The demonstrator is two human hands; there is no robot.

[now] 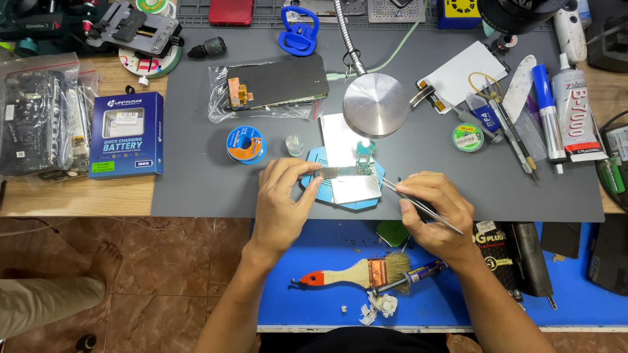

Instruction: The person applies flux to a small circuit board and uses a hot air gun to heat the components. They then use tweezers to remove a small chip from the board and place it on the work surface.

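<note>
My left hand (282,199) pinches a small silver circuit board (339,172) that lies on a blue holder plate (313,162) on the grey work mat (196,176). My right hand (437,210) grips thin metal tweezers (399,194), whose tips reach the board's right end. A round metal lamp head (376,104) on a flexible neck hangs just above the board.
A phone screen in a plastic bag (275,85), a blue solder spool (246,144), a battery box (125,134), glue tubes (575,111) and tools lie around. A paint brush (356,271) rests on the blue front mat (307,307). Another person's foot (104,258) is at left.
</note>
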